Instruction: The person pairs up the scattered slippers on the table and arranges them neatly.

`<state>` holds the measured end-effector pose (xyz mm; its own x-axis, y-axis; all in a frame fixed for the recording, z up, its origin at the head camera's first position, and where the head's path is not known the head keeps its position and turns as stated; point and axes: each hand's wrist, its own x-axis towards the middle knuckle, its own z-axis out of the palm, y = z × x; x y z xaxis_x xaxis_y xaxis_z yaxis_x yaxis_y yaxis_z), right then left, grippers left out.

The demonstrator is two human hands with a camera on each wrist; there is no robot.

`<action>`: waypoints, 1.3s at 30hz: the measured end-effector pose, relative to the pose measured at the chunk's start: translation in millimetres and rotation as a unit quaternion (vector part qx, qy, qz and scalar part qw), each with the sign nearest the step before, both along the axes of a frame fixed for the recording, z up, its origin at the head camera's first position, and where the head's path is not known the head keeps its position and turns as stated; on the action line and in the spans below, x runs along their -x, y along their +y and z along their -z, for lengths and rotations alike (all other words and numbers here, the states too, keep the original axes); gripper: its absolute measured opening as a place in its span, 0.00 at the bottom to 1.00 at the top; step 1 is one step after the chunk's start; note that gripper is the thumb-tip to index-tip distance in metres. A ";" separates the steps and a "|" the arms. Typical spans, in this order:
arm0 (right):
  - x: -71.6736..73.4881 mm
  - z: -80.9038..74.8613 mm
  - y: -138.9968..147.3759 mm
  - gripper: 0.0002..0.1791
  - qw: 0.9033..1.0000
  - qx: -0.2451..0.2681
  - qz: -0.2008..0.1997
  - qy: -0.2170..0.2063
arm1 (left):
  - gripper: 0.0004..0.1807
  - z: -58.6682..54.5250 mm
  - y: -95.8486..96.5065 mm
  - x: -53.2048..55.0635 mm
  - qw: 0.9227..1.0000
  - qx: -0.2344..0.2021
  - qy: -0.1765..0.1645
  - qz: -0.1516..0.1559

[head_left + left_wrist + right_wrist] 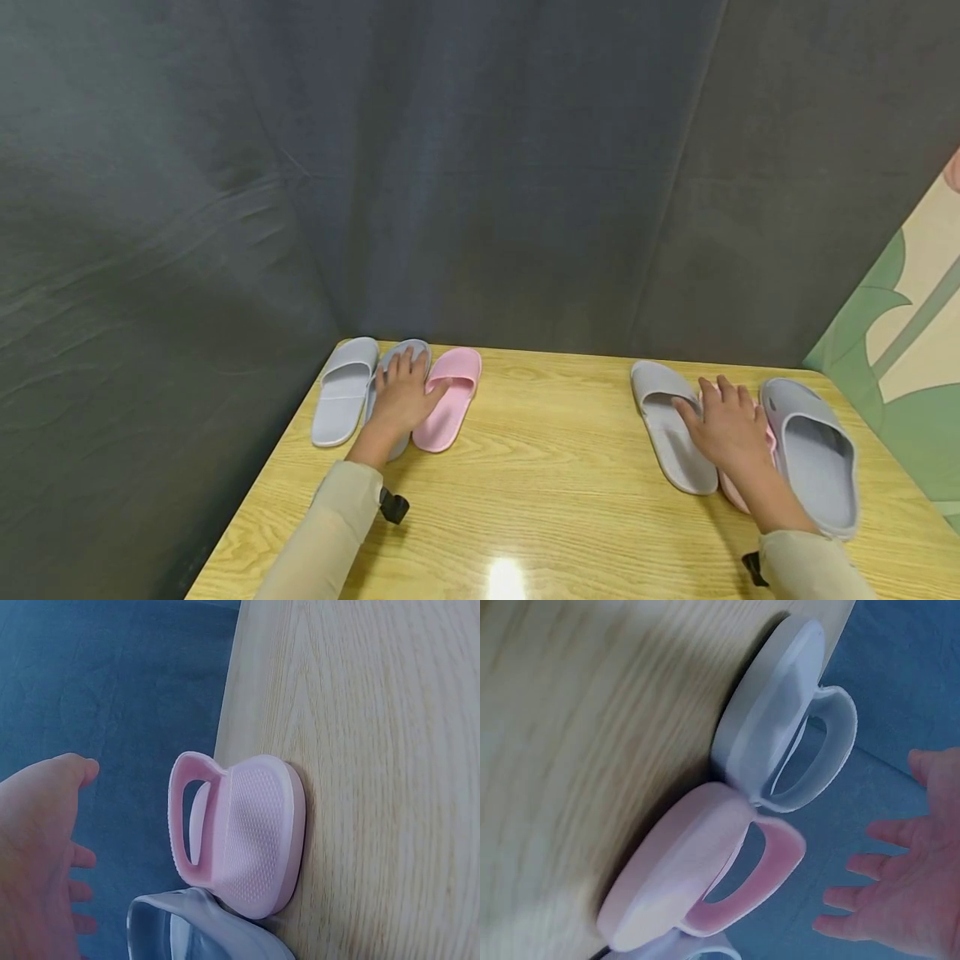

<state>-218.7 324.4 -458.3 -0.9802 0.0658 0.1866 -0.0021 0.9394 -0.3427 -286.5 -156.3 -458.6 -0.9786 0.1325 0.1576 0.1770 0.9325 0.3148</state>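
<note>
My left hand [405, 398], fingers spread, is held above a grey-blue slipper [410, 347] and covers much of it. To its left lies a light grey slipper [341, 406], to its right a pink slipper [442, 419]. In the left wrist view a gap separates the hand [41, 847] from the pink slipper [255, 832]. My right hand [727, 429] is spread over another pink slipper [733, 492], partly hidden. A light grey slipper [686, 458] and a larger grey-blue clog-like slipper [819, 467] flank it. The right wrist view shows this hand [907, 877] holding nothing.
The slippers stand on a wood-grain table [547, 450] along its far edge. A dark cloth curtain [487, 183] hangs behind the table and down its left side. At the right is a wall with painted green leaves [922, 442].
</note>
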 end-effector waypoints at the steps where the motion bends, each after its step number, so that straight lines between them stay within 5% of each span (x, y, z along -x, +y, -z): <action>1: -0.1 0.4 1.5 0.42 1.000 -0.001 0.001 0.002 | 0.44 0.3 -0.2 0.3 1.000 -0.002 0.000 0.000; 9: 2.7 6.0 16.8 0.37 0.999 -0.013 0.013 0.050 | 0.45 3.6 -2.9 7.5 1.000 -0.001 0.006 -0.003; 30: -1.1 5.4 59.8 0.41 0.999 0.017 0.044 0.018 | 0.42 -6.2 -16.7 17.3 1.000 -0.009 0.001 -0.015; 39: 0.2 7.6 73.8 0.40 0.998 0.007 0.048 0.035 | 0.42 -0.4 -22.7 21.9 1.000 -0.011 -0.017 -0.018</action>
<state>-218.8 398.2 -465.9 -0.9538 0.1620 0.2529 0.0631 0.9314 -0.3586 -308.5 -179.0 -458.2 -0.9875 0.0936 0.1270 0.1320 0.9311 0.3401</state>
